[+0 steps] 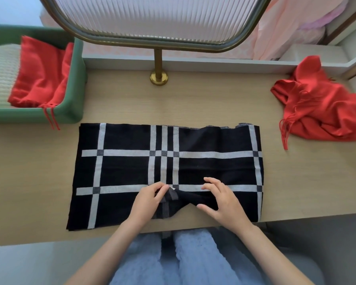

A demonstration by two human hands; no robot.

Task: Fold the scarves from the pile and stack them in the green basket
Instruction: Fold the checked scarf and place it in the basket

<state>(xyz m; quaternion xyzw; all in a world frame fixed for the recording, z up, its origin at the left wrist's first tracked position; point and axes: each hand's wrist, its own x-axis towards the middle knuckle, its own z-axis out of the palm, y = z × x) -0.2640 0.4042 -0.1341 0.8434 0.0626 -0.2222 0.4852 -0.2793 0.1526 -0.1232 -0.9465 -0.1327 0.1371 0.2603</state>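
Observation:
A black scarf with white check lines (pixel 132 167) lies spread flat across the wooden table. At its near edge the cloth is bunched up. My left hand (pixel 147 200) pinches that bunched edge near the middle. My right hand (pixel 220 202) grips the same raised edge just to the right, thumb under the fold and fingers on top. The green basket (pixel 74 83) stands at the back left and holds a folded red scarf (pixel 39 75) over a cream knitted one (pixel 0 73). A crumpled red scarf (pixel 317 105) lies at the right.
A mirror on a brass stand (pixel 158 77) rises from the back middle of the table (pixel 193 103). A white ledge (pixel 193 62) runs behind it. The table's near edge is at my lap, and red fringe hangs over the basket's front wall.

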